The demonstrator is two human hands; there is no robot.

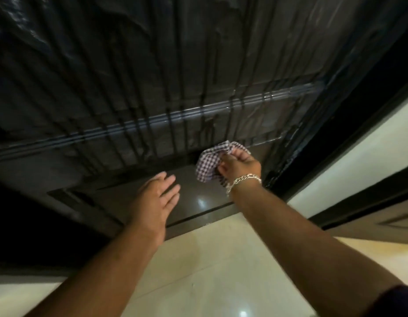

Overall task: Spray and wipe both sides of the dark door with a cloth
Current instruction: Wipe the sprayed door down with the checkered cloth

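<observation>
The dark door (152, 76) fills the upper view, with vertical grooves and a horizontal moulding across it. Wet streaks run down its lower panel. My right hand (238, 164) grips a bunched checked cloth (210, 162) close against the door's bottom part, near the right edge. A chain bracelet sits on that wrist. My left hand (158, 195) hovers lower left of the cloth with fingers straight and holds nothing. No spray bottle is in view.
A dark glossy threshold strip (198, 202) lies under the door, then pale floor tiles (210, 259) toward me. The black door frame (335, 138) runs down the right side, with a pale wall (358, 156) beyond it.
</observation>
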